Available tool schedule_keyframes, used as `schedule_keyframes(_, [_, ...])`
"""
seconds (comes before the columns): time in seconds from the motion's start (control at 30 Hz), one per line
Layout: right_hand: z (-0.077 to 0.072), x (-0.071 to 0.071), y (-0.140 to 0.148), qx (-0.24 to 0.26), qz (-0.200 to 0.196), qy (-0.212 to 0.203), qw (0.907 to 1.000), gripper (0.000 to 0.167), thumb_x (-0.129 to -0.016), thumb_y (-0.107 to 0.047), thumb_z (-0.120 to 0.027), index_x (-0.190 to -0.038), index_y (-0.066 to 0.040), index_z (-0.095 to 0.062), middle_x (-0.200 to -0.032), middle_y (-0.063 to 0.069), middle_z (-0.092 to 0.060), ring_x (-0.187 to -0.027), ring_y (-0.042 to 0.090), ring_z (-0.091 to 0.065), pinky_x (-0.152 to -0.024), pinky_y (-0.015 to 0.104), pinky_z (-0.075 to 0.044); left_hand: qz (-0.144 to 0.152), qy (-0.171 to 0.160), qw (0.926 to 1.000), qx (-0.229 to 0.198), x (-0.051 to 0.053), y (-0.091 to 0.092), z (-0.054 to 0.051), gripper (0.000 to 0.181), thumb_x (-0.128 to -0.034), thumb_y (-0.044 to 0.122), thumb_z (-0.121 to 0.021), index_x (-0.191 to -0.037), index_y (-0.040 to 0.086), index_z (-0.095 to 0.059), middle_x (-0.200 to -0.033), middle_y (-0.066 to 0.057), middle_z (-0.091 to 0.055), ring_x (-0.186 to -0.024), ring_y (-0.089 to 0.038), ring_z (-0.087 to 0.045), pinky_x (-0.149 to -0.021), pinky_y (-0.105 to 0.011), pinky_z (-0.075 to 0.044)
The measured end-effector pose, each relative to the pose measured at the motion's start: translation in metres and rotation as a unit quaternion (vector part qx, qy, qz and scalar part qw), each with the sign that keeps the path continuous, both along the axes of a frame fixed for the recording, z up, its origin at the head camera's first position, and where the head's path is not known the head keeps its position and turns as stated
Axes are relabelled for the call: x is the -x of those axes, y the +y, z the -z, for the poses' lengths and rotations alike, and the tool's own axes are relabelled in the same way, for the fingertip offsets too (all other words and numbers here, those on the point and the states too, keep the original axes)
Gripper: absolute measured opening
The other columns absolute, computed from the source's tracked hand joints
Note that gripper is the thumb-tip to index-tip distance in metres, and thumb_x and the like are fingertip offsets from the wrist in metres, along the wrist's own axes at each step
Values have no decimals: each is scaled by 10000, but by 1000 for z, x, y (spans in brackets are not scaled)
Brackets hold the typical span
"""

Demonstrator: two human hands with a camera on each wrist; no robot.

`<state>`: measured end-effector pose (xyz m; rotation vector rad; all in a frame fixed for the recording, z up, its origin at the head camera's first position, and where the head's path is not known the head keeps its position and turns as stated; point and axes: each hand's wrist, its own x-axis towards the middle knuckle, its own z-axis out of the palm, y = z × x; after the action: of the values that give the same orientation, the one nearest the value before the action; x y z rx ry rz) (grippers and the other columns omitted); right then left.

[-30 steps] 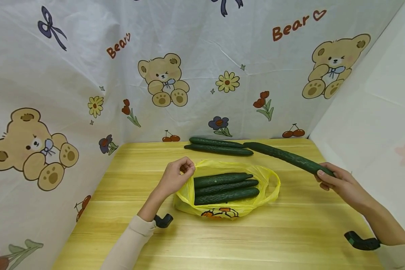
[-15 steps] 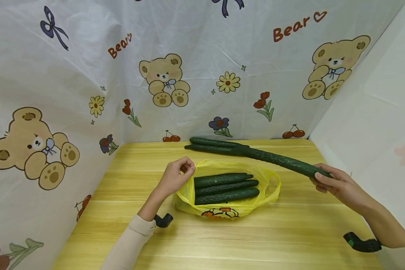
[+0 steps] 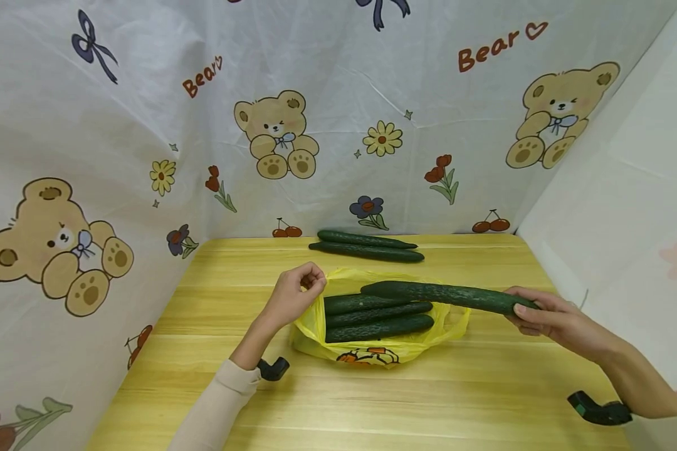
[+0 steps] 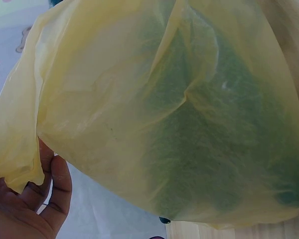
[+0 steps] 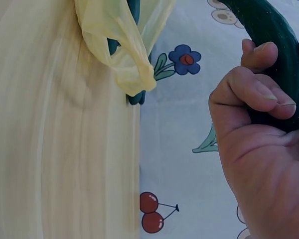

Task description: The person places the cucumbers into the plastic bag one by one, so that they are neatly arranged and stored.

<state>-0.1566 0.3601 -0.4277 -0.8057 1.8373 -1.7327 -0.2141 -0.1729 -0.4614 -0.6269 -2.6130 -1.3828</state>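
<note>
My left hand (image 3: 299,291) pinches the left edge of a yellow plastic bag (image 3: 310,344), which lies on its base with the mouth spread wide. Three cucumbers (image 3: 380,327) lie side by side inside it. In the left wrist view the bag's thin wall (image 4: 104,129) hangs from the fingers, green showing through. My right hand (image 3: 558,322) grips one end of a long cucumber (image 3: 451,295). Its far end reaches left over the bag's opening and covers part of the rearmost cucumber inside. The right wrist view shows curled fingers (image 5: 244,92) around this cucumber.
Two more cucumbers (image 3: 367,244) lie together at the back of the wooden table (image 3: 372,407), near the printed cloth wall (image 3: 338,81). A white wall (image 3: 615,207) borders the right side.
The right hand has brought its cucumber from beside the back pair toward me and slightly left, so it now crosses above the bag. The left hand has stayed in place.
</note>
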Motion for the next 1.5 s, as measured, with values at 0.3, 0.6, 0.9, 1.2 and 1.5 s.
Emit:
schedule_keyframes(0.3, [2,8,-29,-348,-318,-22,9989,288,-1145,21,-299,-1313,-1,-531,-909,106,-474,-689,348,-257,-660,388,-371,39,10,9999,-99,-2,2,1,115,-1078,254,-658,-1031,171,-722,-847,17,-656,-760,-162,-628,-722,-305,-531])
schedule_keyframes(0.6, [6,22,-62,-819,-505,138,9953,233,-1160,-48,-351,-1276,88,-501,-859,209,-395,-678,380,-249,-637,386,-347,38,-14,10000,-55,-2,2,2,105,-1079,251,-656,-1024,187,-717,-859,24,-658,-772,-170,-633,-717,-307,-536])
schedule_keyframes(0.9, [4,36,-96,-1294,-479,317,9899,260,-1164,-130,-409,-1296,70,-510,-825,227,-385,-690,389,-281,-628,373,-391,57,1,9999,-84,1,1,-2,135,-1085,265,-647,-1046,160,-722,-853,20,-658,-770,-181,-637,-722,-299,-527])
schedule_keyframes(1.2, [1,46,-128,-1530,-543,347,9861,350,-1155,-199,-466,-1314,113,-479,-795,194,-365,-657,358,-266,-650,401,-342,-32,-13,10000,-45,-1,-1,-3,95,-1081,252,-648,-1024,208,-710,-842,23,-658,-762,-180,-637,-710,-293,-518])
schedule_keyframes(1.5, [12,56,-152,-1755,-633,302,9820,391,-1155,-246,-475,-1398,59,-501,-827,102,-456,-636,204,-331,-683,354,-406,15,-62,10000,-33,-1,-1,-1,144,-1085,250,-640,-1051,135,-720,-846,19,-658,-764,-183,-638,-712,-296,-520])
